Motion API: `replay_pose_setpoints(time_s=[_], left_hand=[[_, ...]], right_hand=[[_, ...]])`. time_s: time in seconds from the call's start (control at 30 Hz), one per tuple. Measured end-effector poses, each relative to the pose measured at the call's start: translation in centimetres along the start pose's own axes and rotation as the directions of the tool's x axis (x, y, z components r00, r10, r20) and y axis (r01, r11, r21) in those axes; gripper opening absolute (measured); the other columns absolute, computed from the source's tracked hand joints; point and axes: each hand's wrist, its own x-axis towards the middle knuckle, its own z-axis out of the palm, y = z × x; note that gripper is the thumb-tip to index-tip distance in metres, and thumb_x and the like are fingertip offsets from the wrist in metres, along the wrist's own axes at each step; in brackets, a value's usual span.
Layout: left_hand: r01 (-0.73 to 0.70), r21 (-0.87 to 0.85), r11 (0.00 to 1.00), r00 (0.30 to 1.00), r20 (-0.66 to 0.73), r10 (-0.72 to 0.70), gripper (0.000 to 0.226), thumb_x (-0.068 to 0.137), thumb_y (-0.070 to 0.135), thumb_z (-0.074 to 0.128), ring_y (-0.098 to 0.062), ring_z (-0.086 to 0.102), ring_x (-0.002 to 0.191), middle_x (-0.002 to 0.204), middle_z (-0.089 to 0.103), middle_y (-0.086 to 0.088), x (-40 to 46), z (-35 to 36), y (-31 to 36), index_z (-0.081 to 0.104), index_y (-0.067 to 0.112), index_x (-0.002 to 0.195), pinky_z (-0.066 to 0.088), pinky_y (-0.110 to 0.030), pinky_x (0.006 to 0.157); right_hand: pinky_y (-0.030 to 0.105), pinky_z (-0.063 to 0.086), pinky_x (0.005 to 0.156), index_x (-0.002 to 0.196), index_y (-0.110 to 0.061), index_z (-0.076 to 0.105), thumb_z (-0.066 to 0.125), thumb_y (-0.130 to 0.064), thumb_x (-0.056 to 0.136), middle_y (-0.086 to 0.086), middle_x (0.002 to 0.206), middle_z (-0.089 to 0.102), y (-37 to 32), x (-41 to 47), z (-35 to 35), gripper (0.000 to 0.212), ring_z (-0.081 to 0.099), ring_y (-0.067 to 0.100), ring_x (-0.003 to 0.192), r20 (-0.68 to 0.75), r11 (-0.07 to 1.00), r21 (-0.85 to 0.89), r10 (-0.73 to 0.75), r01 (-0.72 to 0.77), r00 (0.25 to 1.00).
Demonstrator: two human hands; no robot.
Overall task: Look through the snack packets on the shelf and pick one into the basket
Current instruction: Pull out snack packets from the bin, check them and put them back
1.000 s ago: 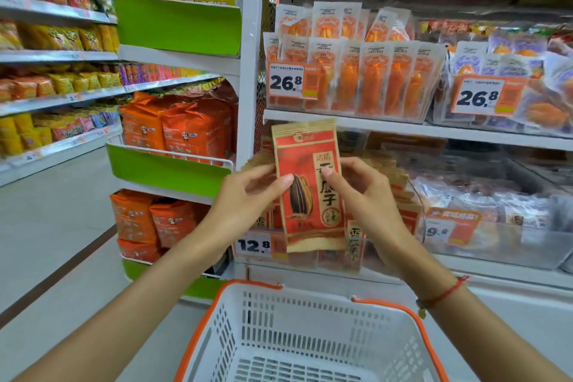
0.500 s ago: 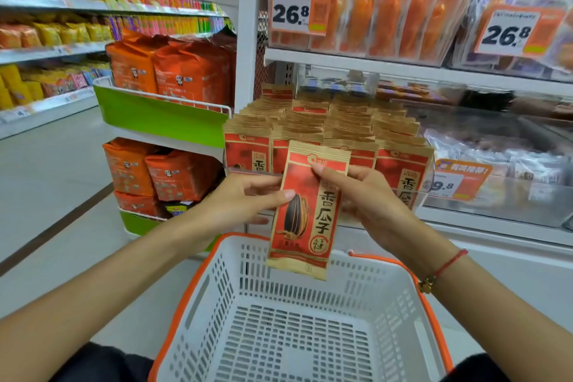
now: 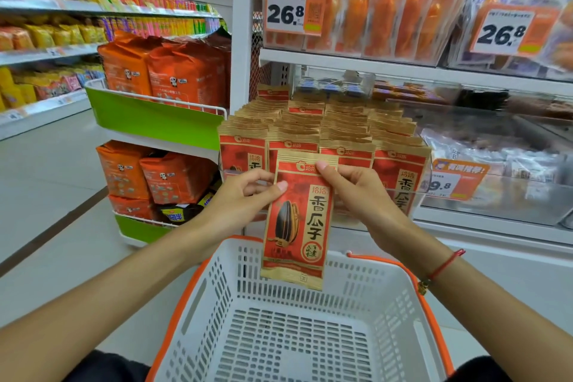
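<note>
Moved: the red-and-gold paper sunflower-seed packet [image 3: 297, 220] hangs lower than half a second ago, its bottom edge now over the far rim of the white plastic basket with orange trim [image 3: 400, 298].
Left hand [image 3: 245, 198]: thumb and fingers pinch the packet's left edge near the top.
Right hand [image 3: 356, 192]: its grip pinches the top right corner, one fingertip on the gold band.
Packet: upright, printed face toward the camera, held in front of the shelf, not in the basket.
Shelf stock: rows of matching seed packets [image 3: 325, 130] stand upright behind a clear front panel (just beyond the hands).
Basket: below the hands, mesh floor bare.
</note>
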Motion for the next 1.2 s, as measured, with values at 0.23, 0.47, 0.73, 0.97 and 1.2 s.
replay_pose_setpoints(time_s=[0.23, 0.47, 0.73, 0.97, 1.2], left_hand=[[0.024, 0.079, 0.997, 0.995, 0.097, -0.031, 0.028, 0.087, 0.046, 0.063, 0.003, 0.068, 0.095, 0.101, 0.074, 0.014, -0.1, -0.6, 0.3, 0.062, 0.035, 0.113, 0.054, -0.027, 0.085], [0.011, 0.140, 0.990, 0.981, 0.191, -0.038, 0.036, 0.080, 0.045, 0.068, 0.008, 0.064, 0.099, 0.109, 0.071, 0.015, -0.4, -1.2, 0.3, 0.064, 0.038, 0.115, 0.054, -0.024, 0.087], [-0.009, -0.057, 0.998, 1.000, 0.025, 0.010, 0.032, 0.083, 0.039, 0.069, -0.004, 0.069, 0.096, 0.108, 0.073, 0.005, -0.4, -0.5, 0.4, 0.064, 0.032, 0.114, 0.055, -0.022, 0.079], [-0.046, -0.235, 0.971, 0.995, -0.101, 0.023, 0.031, 0.088, 0.029, 0.066, -0.011, 0.072, 0.090, 0.101, 0.075, -0.001, -0.4, -1.0, 0.8, 0.064, 0.019, 0.117, 0.057, -0.019, 0.064], [-0.047, -0.214, 0.976, 0.998, -0.054, 0.036, 0.032, 0.089, 0.029, 0.064, -0.010, 0.072, 0.092, 0.102, 0.075, -0.001, -0.6, -1.7, 0.8, 0.062, 0.022, 0.120, 0.055, -0.016, 0.063]], right_hand=[[0.017, 0.054, 0.058, 0.090, 0.001, 0.070, 0.052, -0.026, 0.098, 0.007, 0.078, 0.075, 0.1, 0.1, -0.1, 0.034, 0.071, 0.010, 0.067, -0.045, 0.991, -0.031, -0.131, 0.130, 0.990], [0.013, 0.049, 0.049, 0.093, 0.002, 0.067, 0.052, -0.031, 0.097, -0.002, 0.066, 0.072, -0.2, 0.1, -0.4, 0.037, 0.070, 0.006, 0.061, -0.075, 0.997, 0.056, -0.050, 0.054, 0.996], [0.013, 0.052, 0.059, 0.108, -0.013, 0.064, 0.055, -0.026, 0.096, -0.003, 0.087, 0.075, 0.0, 0.1, -0.5, 0.020, 0.071, 0.005, 0.076, 0.026, 0.994, 0.033, -0.102, 0.101, 0.994], [0.026, 0.057, 0.080, 0.116, -0.015, 0.057, 0.065, -0.020, 0.090, 0.002, 0.101, 0.074, 0.9, 0.5, -0.4, 0.029, 0.070, 0.016, 0.097, 0.195, 0.999, -0.034, -0.033, 0.041, 0.980], [0.027, 0.058, 0.080, 0.121, -0.010, 0.057, 0.067, -0.003, 0.086, 0.011, 0.102, 0.073, 0.7, 0.6, -1.4, 0.037, 0.071, 0.023, 0.097, 0.305, 0.997, 0.071, -0.026, 0.004, 0.952]])
